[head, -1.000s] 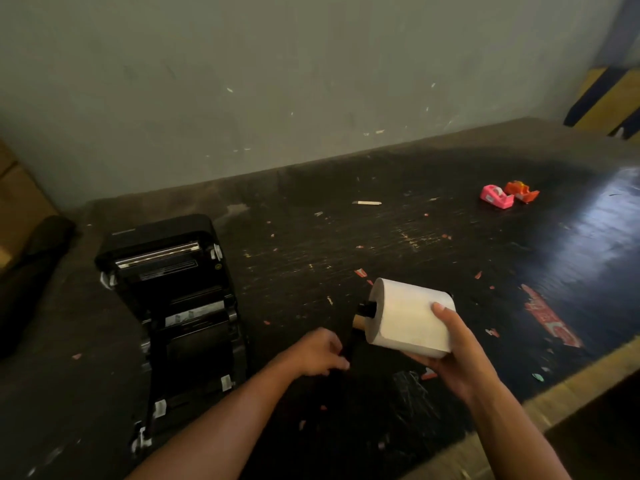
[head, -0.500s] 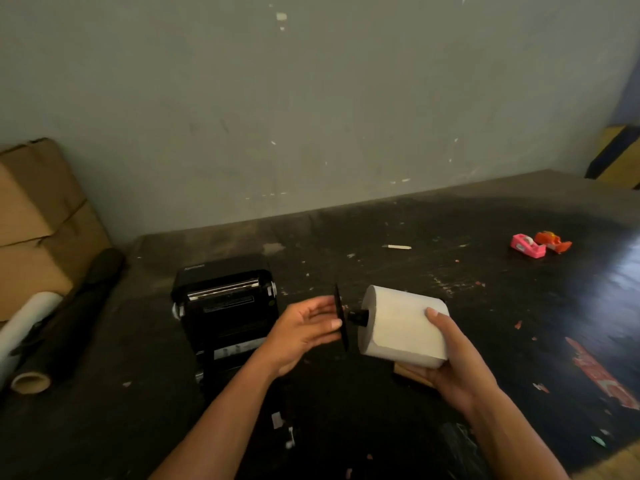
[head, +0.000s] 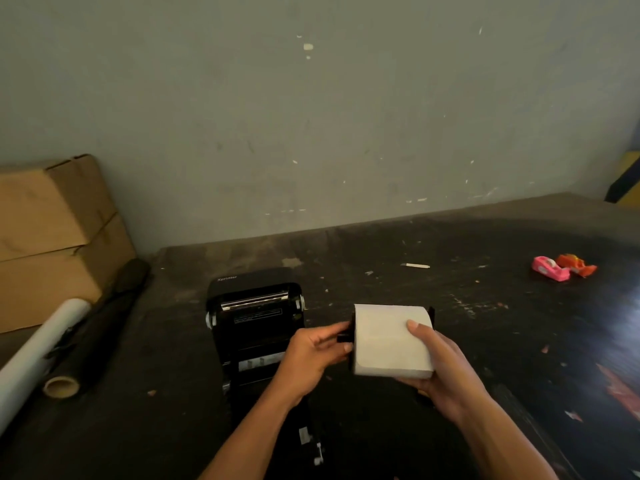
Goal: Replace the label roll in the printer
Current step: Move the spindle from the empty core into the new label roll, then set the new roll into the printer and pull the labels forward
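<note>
My right hand (head: 440, 368) cradles the label roll (head: 391, 339) just right of the printer (head: 254, 317); my left hand (head: 315, 355) pinches its spindle (head: 343, 337). Light, crushable paper, I judge: grip the flanges.

"Xprinter" stands on the black printer (head: 254, 299).

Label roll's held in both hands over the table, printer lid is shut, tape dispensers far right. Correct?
Not quite: the head view shows the printer with its lid open, not shut. The rest holds: left hand and right hand hold the label roll, tape dispensers far right.
</note>
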The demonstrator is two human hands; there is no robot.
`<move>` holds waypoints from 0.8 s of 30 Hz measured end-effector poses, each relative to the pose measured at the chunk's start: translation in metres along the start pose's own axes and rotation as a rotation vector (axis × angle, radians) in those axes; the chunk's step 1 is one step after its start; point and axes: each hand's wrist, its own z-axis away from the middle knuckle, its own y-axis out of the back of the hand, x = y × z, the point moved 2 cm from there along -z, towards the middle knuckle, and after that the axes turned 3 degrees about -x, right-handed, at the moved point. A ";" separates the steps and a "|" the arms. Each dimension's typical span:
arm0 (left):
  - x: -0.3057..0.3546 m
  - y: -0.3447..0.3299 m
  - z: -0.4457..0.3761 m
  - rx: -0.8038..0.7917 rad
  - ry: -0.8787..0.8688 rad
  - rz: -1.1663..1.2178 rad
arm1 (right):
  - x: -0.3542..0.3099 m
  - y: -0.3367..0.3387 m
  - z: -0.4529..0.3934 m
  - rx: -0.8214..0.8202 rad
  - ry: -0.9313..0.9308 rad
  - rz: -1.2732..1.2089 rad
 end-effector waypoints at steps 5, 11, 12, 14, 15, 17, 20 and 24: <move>0.000 -0.001 0.014 0.017 0.046 0.065 | 0.001 -0.014 0.000 0.015 0.063 0.075; 0.005 0.002 0.028 0.061 0.132 0.326 | 0.000 -0.041 0.002 -0.026 0.165 0.248; 0.005 0.003 0.030 0.064 0.127 0.281 | 0.001 -0.048 0.002 -0.030 0.189 0.285; 0.001 0.009 0.035 0.103 0.135 0.210 | 0.003 -0.062 0.001 -0.032 0.232 0.378; -0.002 0.013 0.038 0.131 0.146 0.215 | 0.005 -0.069 0.002 -0.047 0.238 0.400; -0.007 0.024 0.042 0.174 0.167 0.272 | 0.009 -0.080 0.003 -0.091 0.242 0.376; -0.011 0.044 0.053 0.237 0.189 0.379 | 0.017 -0.092 0.003 -0.123 0.260 0.312; -0.017 0.069 0.069 0.295 0.205 0.390 | 0.031 -0.107 0.003 -0.090 0.338 0.379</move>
